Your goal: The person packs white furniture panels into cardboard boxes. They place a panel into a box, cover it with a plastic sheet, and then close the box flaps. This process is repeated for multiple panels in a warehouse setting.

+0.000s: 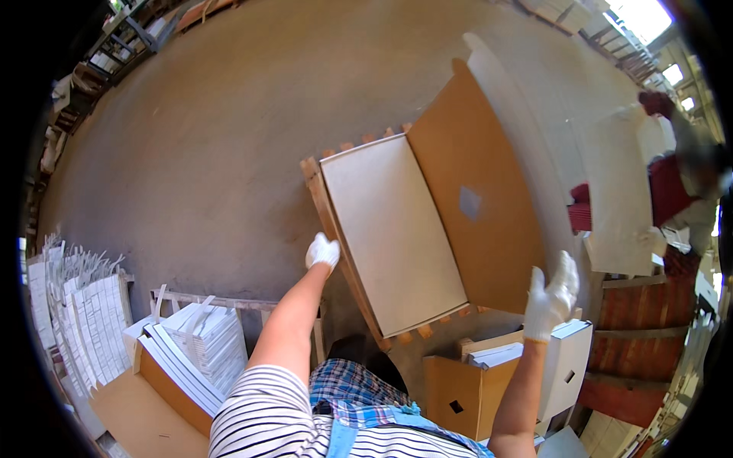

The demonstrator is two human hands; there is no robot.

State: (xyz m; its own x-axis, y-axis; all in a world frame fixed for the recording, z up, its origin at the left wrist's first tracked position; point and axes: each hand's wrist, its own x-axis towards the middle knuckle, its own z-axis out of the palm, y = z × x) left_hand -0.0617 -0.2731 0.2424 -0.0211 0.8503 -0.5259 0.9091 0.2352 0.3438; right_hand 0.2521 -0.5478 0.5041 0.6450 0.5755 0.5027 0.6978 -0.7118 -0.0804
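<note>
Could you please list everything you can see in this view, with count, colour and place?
Pallet: one, wooden, on the floor at centre, under a sheet stack.
Pale sheets: one flat stack, cream, on the pallet.
Brown board: one, brown, in the air right of the pale sheets, between the raised hands.
Folded cartons: one leaning stack, white, lower left.
Flat packs: many, white, standing on edge at far left.
Cardboard box: one, brown, lower right.
Co-worker: one person, red clothing, far right, behind a white panel.
Floor: grey concrete.
Left hand: white glove, raised by the pallet edge.
Right hand: white glove, open, by the board's lower corner.
</note>
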